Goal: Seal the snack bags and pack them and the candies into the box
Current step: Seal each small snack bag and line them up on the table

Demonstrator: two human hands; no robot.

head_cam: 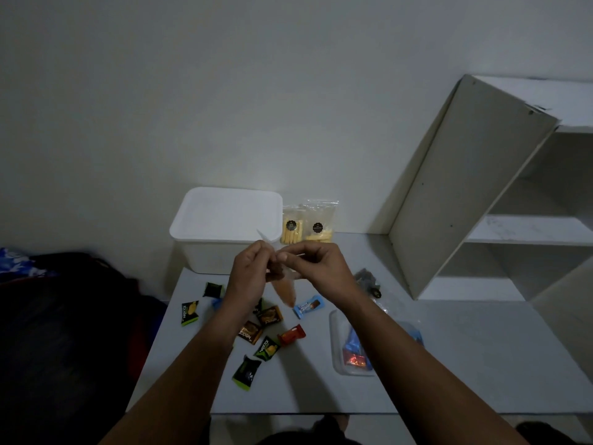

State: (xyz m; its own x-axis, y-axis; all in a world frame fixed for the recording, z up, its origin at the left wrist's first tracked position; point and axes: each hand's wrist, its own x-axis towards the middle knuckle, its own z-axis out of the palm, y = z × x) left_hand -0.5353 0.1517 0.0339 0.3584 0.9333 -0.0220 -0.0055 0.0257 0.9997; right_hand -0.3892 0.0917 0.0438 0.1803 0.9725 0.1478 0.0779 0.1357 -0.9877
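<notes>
- Head view showed both hands raised over the middle of the table (449, 348), pinching one clear snack bag (284, 289) between them.
- Left hand (248, 274) was closed, fingers curled, gripping the bag's upper edge from the left side.
- Right hand (316, 264) was closed too, thumb and forefinger pressed on the same upper edge from the right.
- That bag hung with its long axis near vertical, tilted a little: mouth up and far, orange-filled bottom pointing down and near, above the candies (256, 332).
- Whether its mouth was sealed could not be told; motion blur hid the strip.
- Candies lay scattered on the table below the hands, in green, brown, red and blue wrappers, apart from one another.
- White box (224, 226) stood at the far left of the table, its lid on, just beyond the hands.
- Two more bags (308, 224) of yellow sticks leaned upright against the wall, just right of the box, mouths up.
- Another clear bag (349, 351) with wrapped sweets lay flat near the right forearm.
- White shelf unit (513, 203) stood at the right.
</notes>
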